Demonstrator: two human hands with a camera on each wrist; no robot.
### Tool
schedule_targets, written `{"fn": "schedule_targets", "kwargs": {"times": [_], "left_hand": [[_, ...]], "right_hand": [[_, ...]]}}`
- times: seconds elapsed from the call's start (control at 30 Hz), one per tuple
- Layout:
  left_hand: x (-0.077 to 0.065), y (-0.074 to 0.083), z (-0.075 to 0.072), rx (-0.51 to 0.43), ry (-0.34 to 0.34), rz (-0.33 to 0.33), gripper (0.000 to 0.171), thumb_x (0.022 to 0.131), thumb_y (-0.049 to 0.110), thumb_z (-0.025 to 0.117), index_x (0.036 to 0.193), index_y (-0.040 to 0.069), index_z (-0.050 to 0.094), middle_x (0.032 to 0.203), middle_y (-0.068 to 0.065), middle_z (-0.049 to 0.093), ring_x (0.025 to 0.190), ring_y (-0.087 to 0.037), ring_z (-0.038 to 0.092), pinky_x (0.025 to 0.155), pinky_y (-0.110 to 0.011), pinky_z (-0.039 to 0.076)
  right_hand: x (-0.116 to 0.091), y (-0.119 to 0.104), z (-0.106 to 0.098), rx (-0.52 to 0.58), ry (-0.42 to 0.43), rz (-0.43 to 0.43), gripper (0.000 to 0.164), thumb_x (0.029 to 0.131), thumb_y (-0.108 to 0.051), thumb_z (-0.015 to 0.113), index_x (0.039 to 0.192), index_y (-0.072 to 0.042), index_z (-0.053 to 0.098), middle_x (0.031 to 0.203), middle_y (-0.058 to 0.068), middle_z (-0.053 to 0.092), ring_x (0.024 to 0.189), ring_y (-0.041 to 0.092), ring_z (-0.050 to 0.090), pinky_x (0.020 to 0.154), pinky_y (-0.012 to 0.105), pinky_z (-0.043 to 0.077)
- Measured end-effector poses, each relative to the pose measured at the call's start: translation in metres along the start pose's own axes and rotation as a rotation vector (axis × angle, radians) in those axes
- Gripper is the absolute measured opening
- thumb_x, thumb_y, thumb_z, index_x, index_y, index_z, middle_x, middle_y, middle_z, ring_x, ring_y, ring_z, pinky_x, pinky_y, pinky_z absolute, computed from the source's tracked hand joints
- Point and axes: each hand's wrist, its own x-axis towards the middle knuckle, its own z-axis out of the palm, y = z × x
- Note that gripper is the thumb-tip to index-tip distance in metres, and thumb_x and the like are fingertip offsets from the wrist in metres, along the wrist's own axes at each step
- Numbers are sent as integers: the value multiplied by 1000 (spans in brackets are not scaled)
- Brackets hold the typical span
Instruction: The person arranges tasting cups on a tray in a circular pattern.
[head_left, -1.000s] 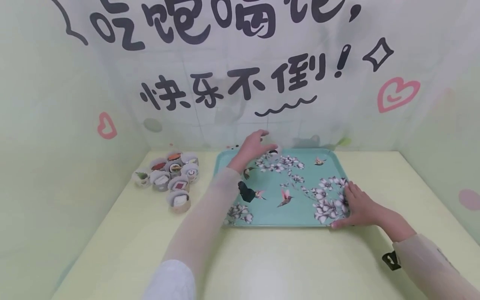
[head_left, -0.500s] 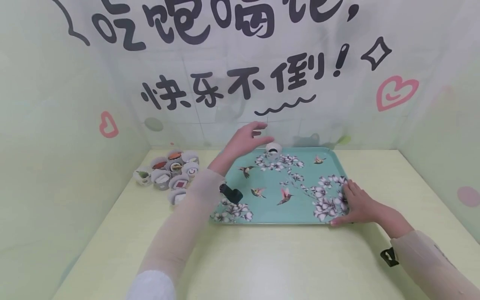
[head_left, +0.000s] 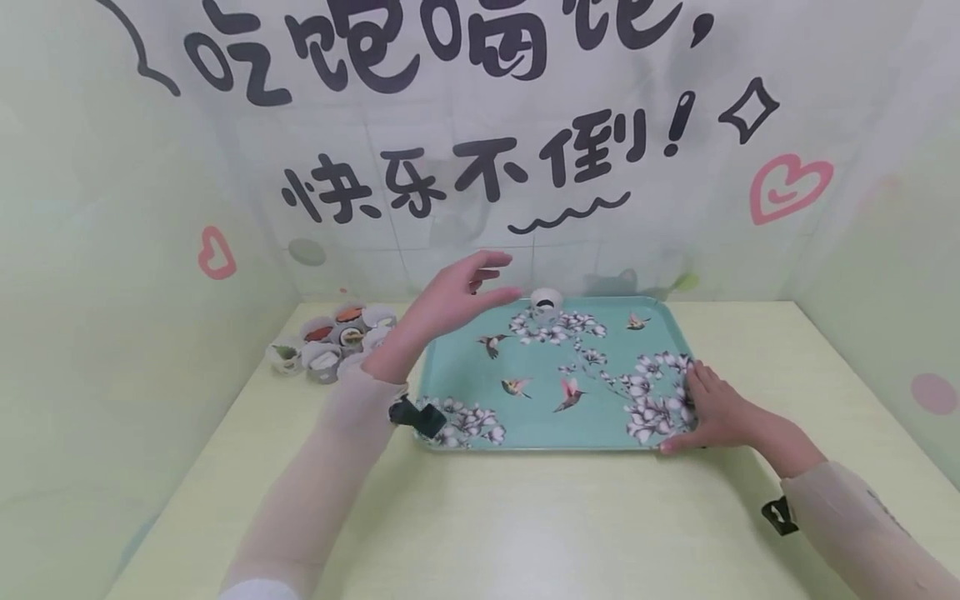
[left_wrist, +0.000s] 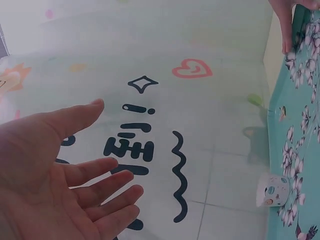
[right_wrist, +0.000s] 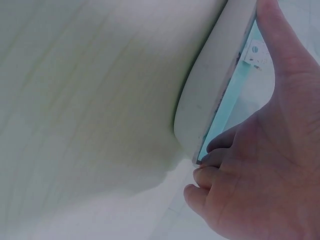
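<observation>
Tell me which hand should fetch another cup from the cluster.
Left, I'd judge: the left hand holds nothing and is nearer the clustered cups, while the right hand holds the tray by its near right corner.

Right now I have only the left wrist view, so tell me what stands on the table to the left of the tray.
Observer: A cluster of small cups stands on the table there, left of the tray.
Operator: I can see only the outside of the lone cup at the tray's far side. Report what is in it.
Observer: The head view shows something dark inside; it is too small to name.
Operator: Now tell me where the right thumb sits.
Observer: The right hand holds the tray's near right corner, with its thumb at the near edge.
</observation>
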Motion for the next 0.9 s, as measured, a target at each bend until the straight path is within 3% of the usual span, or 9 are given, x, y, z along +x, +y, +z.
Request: {"fn": "schedule_targets", "kwargs": {"times": [0.2,0.37,0.67,0.9], "left_hand": [[-29,0,-20,-75,-14,5,58,96,31,66,147,11,45,152,-5,48,142,-23,46,121,-37,35],[-53,-6,-35,-83,-22,5,57,98,28,64,148,13,43,153,-5,46,143,-24,44,122,-41,34],[-85,-37,-55,-29,18,-65,55,98,31,63,147,15,44,153,-6,47,143,-29,44,117,-49,39],[-107,-65,-69,30,55,-69,51,99,23,63,144,7,47,148,-15,52,136,-37,52,111,-53,45]], "right_hand": [[2,-2,-2,-6,-1,-10,134,67,-55,86,141,30,13,147,54,7,137,69,11,113,75,18],[3,-3,-1,1,-10,-3,134,67,-54,86,142,30,12,148,54,7,137,69,11,113,75,18],[2,-2,0,5,-15,-3,134,68,-54,86,142,30,12,147,54,6,137,69,10,114,75,16],[1,0,-1,-7,-10,-7,134,68,-55,86,142,30,12,147,54,7,137,69,11,113,75,17]]}}
